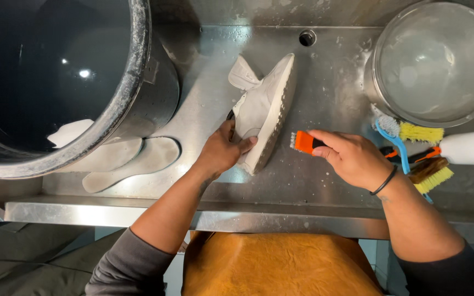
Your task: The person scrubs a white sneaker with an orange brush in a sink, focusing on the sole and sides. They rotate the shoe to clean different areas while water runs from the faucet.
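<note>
My left hand (223, 151) grips the heel of the white shoe (264, 109), tilted on its side on the wet steel bench (325, 93); my right hand (352, 159) pinches the orange brush (303, 141), bristles just beside the sole. On this slick surface, hard brushing may make the shoe slip or twist from my grip.

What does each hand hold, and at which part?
The left hand grips the white shoe at its heel end. The right hand holds the orange brush by its handle.

Bare sink floor (325, 93) free; pot (138, 82) (left), bowl (434, 60) flank.
</note>
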